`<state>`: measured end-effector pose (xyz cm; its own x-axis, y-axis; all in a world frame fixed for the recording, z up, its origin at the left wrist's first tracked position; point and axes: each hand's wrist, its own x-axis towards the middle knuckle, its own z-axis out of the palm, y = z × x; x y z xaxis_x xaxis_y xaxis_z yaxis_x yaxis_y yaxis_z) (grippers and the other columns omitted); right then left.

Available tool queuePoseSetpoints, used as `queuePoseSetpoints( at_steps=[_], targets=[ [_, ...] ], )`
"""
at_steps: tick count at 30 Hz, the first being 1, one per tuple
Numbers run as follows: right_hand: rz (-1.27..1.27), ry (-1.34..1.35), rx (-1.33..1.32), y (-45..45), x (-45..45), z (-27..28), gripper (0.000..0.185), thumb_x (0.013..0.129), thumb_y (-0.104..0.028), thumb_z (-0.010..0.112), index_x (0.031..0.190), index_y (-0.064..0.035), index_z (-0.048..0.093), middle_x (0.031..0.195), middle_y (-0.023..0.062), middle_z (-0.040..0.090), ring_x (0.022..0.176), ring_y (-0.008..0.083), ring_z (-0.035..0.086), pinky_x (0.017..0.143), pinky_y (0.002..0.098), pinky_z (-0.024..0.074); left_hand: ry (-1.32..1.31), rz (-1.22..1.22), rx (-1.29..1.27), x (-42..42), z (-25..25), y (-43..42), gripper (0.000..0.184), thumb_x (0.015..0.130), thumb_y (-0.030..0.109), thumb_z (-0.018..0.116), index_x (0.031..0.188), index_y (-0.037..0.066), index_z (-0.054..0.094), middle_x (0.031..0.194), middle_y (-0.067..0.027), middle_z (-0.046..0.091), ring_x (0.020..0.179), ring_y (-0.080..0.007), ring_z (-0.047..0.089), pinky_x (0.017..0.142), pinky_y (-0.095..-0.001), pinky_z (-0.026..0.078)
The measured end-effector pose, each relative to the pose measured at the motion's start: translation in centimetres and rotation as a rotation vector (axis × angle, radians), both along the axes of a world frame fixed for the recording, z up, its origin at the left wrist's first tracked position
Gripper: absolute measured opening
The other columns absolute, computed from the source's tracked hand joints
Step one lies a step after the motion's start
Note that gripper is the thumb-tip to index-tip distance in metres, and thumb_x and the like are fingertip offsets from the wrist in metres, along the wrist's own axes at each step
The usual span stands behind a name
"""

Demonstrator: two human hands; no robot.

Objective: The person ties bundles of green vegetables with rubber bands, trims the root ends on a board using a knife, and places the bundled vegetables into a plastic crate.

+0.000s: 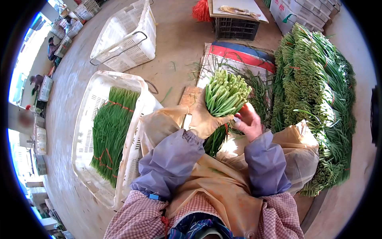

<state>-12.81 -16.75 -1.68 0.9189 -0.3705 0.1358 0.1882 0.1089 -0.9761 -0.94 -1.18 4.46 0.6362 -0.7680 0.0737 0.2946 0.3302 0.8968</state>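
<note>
My left hand [205,120], in a tan glove, is wrapped round a bunch of chives [227,93] whose pale cut ends point up and away from me. Its dark leaves hang below the hand, and a bit of red tie shows there. Close against the bunch's right side is my right hand [250,122], bare, with thumb and fingertips drawn together; what they pinch, if anything, is too small to make out. Under both hands lies a tan apron [215,175] over my lap.
At my left, a white crate [129,159] holds tied chives [113,131]. Another white crate [123,38] stands beyond it. A tall stack of chive bundles [314,107] rises at my right. Loose leaves lie on a striped sack [238,55] ahead, before a black crate [235,28].
</note>
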Motion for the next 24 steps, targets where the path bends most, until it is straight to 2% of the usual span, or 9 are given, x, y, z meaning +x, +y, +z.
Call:
queuePoseSetpoints(
  at_steps=[2, 4, 6, 7, 9, 10, 14, 19, 24],
  targets=[
    [-0.146, 0.007, 0.081, -0.1, -0.5, 2.6, 0.058, 0.091, -0.005, 0.067, 0.143, 0.0021, 0.043, 0.130, 0.0154, 0.059, 0.122, 0.0246, 0.056, 0.101, 0.0364, 0.0445, -0.011, 0.028, 0.014, -0.3, -0.2, -0.1, 0.078, 0.086, 0.016, 0.070, 0.148, 0.009, 0.024, 0.144, -0.0089, 0.050, 0.131, -0.0248, 0.049, 0.110, -0.0400, 0.042],
    [-0.364, -0.110, 0.050, 0.0, -0.7, 4.0, 0.032, 0.092, 0.006, 0.059, 0.124, 0.0015, 0.057, 0.117, 0.0117, 0.066, 0.109, 0.0191, 0.061, 0.097, 0.0319, 0.0481, -0.020, 0.069, 0.061, -0.5, -0.7, -0.3, 0.081, 0.084, 0.015, 0.072, 0.148, 0.007, 0.024, 0.142, -0.0094, 0.050, 0.129, -0.0236, 0.052, 0.108, -0.0385, 0.044],
    [-0.390, -0.122, -0.151, 0.8, -1.3, 7.1, 0.022, 0.092, 0.005, 0.060, 0.114, 0.0014, 0.062, 0.112, 0.0106, 0.067, 0.104, 0.0173, 0.062, 0.093, 0.0313, 0.0493, -0.017, 0.110, 0.126, -1.1, -1.3, -0.4, 0.083, 0.082, 0.015, 0.074, 0.148, 0.006, 0.024, 0.140, -0.0099, 0.051, 0.125, -0.0223, 0.054, 0.105, -0.0369, 0.046],
    [-0.379, -0.169, -0.474, 1.1, -1.0, 9.7, 0.021, 0.087, 0.007, 0.063, 0.106, -0.0010, 0.066, 0.109, 0.0115, 0.067, 0.102, 0.0223, 0.063, 0.091, 0.0333, 0.0498, 0.243, 0.046, 0.016, -1.2, -1.1, -0.3, 0.087, 0.079, 0.015, 0.077, 0.148, 0.005, 0.025, 0.138, -0.0105, 0.053, 0.123, -0.0227, 0.056, 0.103, -0.0368, 0.048],
    [-0.324, -0.211, -0.848, 1.9, 0.1, 13.8, 0.024, 0.082, 0.006, 0.067, 0.103, -0.0035, 0.067, 0.106, 0.0109, 0.066, 0.100, 0.0263, 0.063, 0.088, 0.0357, 0.0505, 0.760, -0.084, -0.206, -0.6, 0.2, -0.4, 0.095, 0.073, 0.015, 0.082, 0.148, 0.003, 0.025, 0.134, -0.0116, 0.057, 0.118, -0.0236, 0.059, 0.098, -0.0365, 0.050],
    [-0.291, -0.234, -1.036, 2.0, 0.6, 14.7, 0.025, 0.079, 0.005, 0.069, 0.102, -0.0048, 0.068, 0.104, 0.0106, 0.065, 0.099, 0.0283, 0.063, 0.086, 0.0369, 0.0508, 0.669, -0.071, -0.166, -0.9, 0.1, -0.4, 0.096, 0.072, 0.015, 0.083, 0.148, 0.003, 0.026, 0.132, -0.0121, 0.057, 0.117, -0.0244, 0.060, 0.098, -0.0368, 0.051],
    [-0.184, -0.189, -1.380, 1.3, 1.9, 14.8, 0.025, 0.074, -0.003, 0.072, 0.098, -0.0081, 0.067, 0.102, 0.0083, 0.062, 0.097, 0.0303, 0.061, 0.083, 0.0409, 0.0503, -0.075, 0.099, 0.174, -1.6, -1.7, 0.0, 0.099, 0.068, 0.019, 0.085, 0.147, 0.003, 0.028, 0.126, -0.0138, 0.060, 0.112, -0.0277, 0.061, 0.095, -0.0383, 0.051],
    [-0.072, -0.185, -1.611, 0.6, 2.0, 14.8, 0.014, 0.075, -0.009, 0.070, 0.089, -0.0089, 0.064, 0.099, 0.0058, 0.058, 0.094, 0.0271, 0.059, 0.083, 0.0415, 0.0484, -0.454, 0.219, 0.375, -1.5, -3.4, 0.1, 0.103, 0.062, 0.023, 0.088, 0.145, 0.002, 0.031, 0.119, -0.0160, 0.062, 0.106, -0.0319, 0.063, 0.091, -0.0401, 0.052],
    [0.064, -0.038, -1.403, 0.1, 2.0, 15.7, 0.014, 0.074, -0.006, 0.069, 0.086, -0.0072, 0.062, 0.097, 0.0076, 0.059, 0.096, 0.0282, 0.059, 0.086, 0.0420, 0.0463, -0.677, 0.270, 0.494, -1.6, -3.9, -0.2, 0.107, 0.057, 0.027, 0.090, 0.144, 0.002, 0.034, 0.111, -0.0181, 0.065, 0.100, -0.0360, 0.065, 0.087, -0.0419, 0.053]
  ],
)
